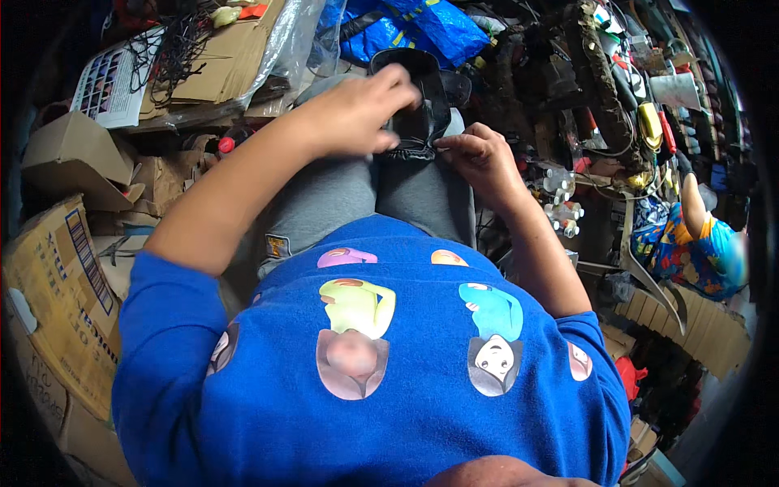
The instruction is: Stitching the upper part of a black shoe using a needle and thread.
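A black shoe (414, 97) is held on the lap, over grey trousers (341, 195), sole side away from the body. The left hand (357, 114) lies across its upper, fingers curled down onto the material; the right hand (479, 154) is pinched on the near rim. The shoe is judged light, with a soft, pliable upper and a stiffer sole; hold is best taken at the rim and heel, where the material is doubled. Toe end and interior are hidden under the left hand. Whether a tool or thread is held cannot be told. Cardboard boxes (57, 276) and dark clutter at the right are poorly resolved.
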A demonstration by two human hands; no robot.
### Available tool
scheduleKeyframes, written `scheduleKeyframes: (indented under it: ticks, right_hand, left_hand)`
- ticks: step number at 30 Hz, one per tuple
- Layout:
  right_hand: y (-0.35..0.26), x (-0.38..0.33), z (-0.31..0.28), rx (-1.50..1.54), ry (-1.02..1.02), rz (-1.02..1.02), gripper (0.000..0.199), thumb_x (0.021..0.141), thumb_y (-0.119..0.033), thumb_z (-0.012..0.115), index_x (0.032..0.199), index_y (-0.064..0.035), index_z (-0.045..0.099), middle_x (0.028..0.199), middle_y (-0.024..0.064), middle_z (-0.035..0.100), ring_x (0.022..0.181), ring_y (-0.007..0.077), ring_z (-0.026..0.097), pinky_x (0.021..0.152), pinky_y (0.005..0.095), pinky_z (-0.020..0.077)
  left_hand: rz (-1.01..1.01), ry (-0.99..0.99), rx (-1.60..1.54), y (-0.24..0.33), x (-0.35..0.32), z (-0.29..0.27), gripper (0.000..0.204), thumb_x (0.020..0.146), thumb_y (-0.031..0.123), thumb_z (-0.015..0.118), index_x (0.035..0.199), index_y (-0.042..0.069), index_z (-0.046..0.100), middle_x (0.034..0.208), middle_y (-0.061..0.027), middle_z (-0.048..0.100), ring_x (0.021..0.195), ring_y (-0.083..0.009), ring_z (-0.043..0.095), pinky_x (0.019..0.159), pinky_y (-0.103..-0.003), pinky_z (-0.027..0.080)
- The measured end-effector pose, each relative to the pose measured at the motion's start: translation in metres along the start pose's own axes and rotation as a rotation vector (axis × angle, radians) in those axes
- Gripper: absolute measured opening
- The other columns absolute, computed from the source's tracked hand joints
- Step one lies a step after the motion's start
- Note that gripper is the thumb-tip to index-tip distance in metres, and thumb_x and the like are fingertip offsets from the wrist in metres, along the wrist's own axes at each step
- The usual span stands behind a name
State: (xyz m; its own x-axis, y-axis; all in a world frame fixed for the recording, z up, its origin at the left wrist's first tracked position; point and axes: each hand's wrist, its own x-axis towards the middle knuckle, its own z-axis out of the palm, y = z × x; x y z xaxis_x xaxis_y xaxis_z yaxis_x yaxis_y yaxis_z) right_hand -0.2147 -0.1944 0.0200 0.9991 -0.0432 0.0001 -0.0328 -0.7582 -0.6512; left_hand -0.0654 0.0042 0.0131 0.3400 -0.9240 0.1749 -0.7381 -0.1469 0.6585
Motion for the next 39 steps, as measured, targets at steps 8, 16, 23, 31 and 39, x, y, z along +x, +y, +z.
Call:
scheduleKeyframes:
  ticks: [8, 16, 23, 31, 39]
  right_hand:
    - [-0.01, -0.017, 0.008, -0.276, 0.035, -0.135, 0.028, 0.075, -0.007, 0.064, 0.099, -0.0189, 0.07, 0.073, 0.0062, 0.055, 0.072, 0.0257, 0.056, 0.071, 0.0406, 0.0427]
    - [-0.009, -0.021, 0.008, -0.229, -0.029, -0.019, 0.036, 0.076, -0.007, 0.062, 0.108, -0.0217, 0.067, 0.074, 0.0036, 0.052, 0.077, 0.0221, 0.054, 0.081, 0.0385, 0.0353]
    - [0.01, -0.014, 0.001, 0.091, -0.138, 0.138, 0.037, 0.076, -0.004, 0.061, 0.106, -0.0229, 0.069, 0.079, 0.0055, 0.054, 0.08, 0.0213, 0.054, 0.079, 0.033, 0.0422]
    - [0.03, 0.003, -0.005, 0.186, -0.241, 0.046, 0.04, 0.076, 0.007, 0.054, 0.105, -0.0152, 0.069, 0.083, 0.0021, 0.05, 0.084, 0.0154, 0.051, 0.078, 0.026, 0.0418]
    - [0.033, 0.006, -0.004, 0.233, -0.277, 0.047, 0.037, 0.077, 0.006, 0.056, 0.105, -0.0143, 0.07, 0.082, 0.0013, 0.051, 0.084, 0.0141, 0.051, 0.078, 0.0256, 0.0417]
  left_hand:
    - [-0.187, 0.242, 0.234, -0.031, -0.039, -0.052, 0.029, 0.072, -0.008, 0.052, 0.096, 0.006, 0.061, 0.103, -0.0141, 0.052, 0.091, -0.0312, 0.057, 0.083, -0.038, 0.047]
    - [-0.258, 0.136, -0.132, 0.021, -0.043, 0.004, 0.023, 0.072, -0.003, 0.061, 0.089, 0.01, 0.068, 0.085, -0.006, 0.058, 0.093, -0.0255, 0.054, 0.083, -0.037, 0.043]
    - [-0.098, 0.279, 0.416, 0.011, -0.027, 0.022, 0.011, 0.071, 0.016, 0.071, 0.082, 0.019, 0.071, 0.076, 0.001, 0.054, 0.087, -0.0191, 0.052, 0.083, -0.037, 0.034]
    - [-0.067, 0.16, 0.184, -0.001, -0.018, 0.026, 0.016, 0.073, 0.018, 0.07, 0.087, 0.024, 0.073, 0.077, 0.0027, 0.051, 0.085, -0.0166, 0.049, 0.083, -0.035, 0.03]
    - [-0.077, 0.124, 0.2, 0.0, -0.016, 0.028, 0.017, 0.073, 0.017, 0.069, 0.088, 0.025, 0.073, 0.075, 0.0037, 0.052, 0.085, -0.0161, 0.049, 0.082, -0.035, 0.028]
